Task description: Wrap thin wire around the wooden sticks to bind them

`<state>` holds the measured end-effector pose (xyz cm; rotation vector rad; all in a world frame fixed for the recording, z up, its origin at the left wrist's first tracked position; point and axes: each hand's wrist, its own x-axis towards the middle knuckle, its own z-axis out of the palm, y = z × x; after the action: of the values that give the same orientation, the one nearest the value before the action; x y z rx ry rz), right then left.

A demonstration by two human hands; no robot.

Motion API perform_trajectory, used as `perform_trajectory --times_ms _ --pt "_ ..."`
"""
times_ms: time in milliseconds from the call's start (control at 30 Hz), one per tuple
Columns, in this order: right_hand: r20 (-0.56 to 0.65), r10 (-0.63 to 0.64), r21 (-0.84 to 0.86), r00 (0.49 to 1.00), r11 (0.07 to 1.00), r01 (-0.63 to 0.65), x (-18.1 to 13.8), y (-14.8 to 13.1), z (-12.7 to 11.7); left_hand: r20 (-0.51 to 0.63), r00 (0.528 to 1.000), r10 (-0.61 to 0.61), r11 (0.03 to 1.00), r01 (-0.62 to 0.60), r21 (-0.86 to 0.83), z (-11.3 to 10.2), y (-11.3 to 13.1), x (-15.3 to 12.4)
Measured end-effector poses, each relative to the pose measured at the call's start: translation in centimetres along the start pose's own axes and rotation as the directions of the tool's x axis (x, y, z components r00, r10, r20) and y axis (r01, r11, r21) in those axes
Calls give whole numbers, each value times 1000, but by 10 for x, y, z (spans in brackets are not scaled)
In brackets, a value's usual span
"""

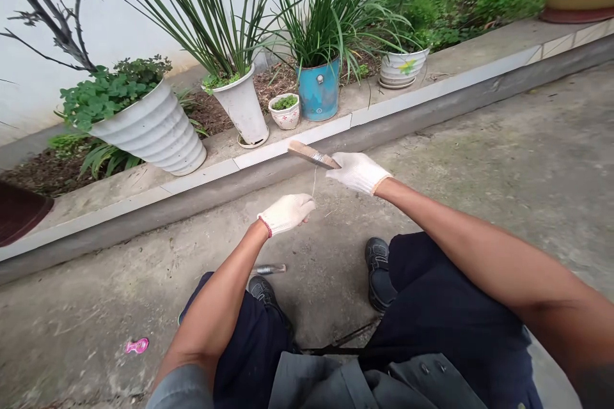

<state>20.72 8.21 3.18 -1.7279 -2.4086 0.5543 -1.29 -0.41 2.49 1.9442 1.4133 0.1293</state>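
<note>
My right hand, in a white knit glove, is closed around one end of a flat wooden stick held out over the concrete ground. A thin pale string runs down from the stick to my left hand, also gloved, which pinches the string's lower end. Both hands hover in front of my knees, above my black shoes. A small metal tool lies on the ground just below my left wrist.
A raised tiled kerb runs across ahead, carrying a tipped white ribbed pot, a tall white pot, a small bowl pot, a blue can planter and a round white pot. A pink object lies on the concrete at lower left.
</note>
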Motion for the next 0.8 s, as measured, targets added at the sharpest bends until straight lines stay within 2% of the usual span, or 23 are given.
perform_trajectory --times_ms 67,100,167,233,300,367,433,467,500,567,633,667,733,800 --pt "4 33 -140 999 990 -32 5 5 4 10 1000 15 999 -15 49 0 4 -1" --pt "46 43 -213 998 976 -33 5 6 6 -7 1000 27 997 -26 78 -1 4 -2" --pt "181 44 -323 982 946 17 2 4 12 -55 997 59 988 -50 146 -5 2 -2" --pt "348 -12 -355 938 924 144 -7 0 18 -85 991 99 972 -78 223 -10 -2 -1" --pt "510 -127 -276 851 912 302 -17 -3 22 -84 989 122 960 -96 265 -13 -6 0" --pt "632 -252 -90 733 915 392 -27 -3 21 -61 992 107 964 -88 250 -14 -9 0" --pt "679 -346 120 648 922 367 -33 -2 16 -33 994 100 976 -91 199 -10 -10 1" --pt "664 -377 203 645 922 330 -34 -2 12 -22 994 104 981 -99 168 -8 -10 1" --pt "626 -393 260 674 919 295 -34 -2 7 -16 994 107 985 -104 139 -5 -10 2" --pt "482 -356 269 800 930 252 -31 -4 0 -14 995 95 992 -93 81 0 -9 3" --pt "278 -259 155 925 963 222 -25 -5 -5 -31 997 65 997 -64 35 4 -8 4" --pt "186 -203 90 961 978 189 -22 -6 -6 -42 998 54 998 -53 24 5 -8 5" --pt "62 -108 15 992 994 107 -15 -5 -6 -41 998 41 999 -41 18 7 -7 5" --pt "-4 -29 -19 1000 999 29 -9 -3 -5 -14 999 32 999 -31 42 8 -5 6"
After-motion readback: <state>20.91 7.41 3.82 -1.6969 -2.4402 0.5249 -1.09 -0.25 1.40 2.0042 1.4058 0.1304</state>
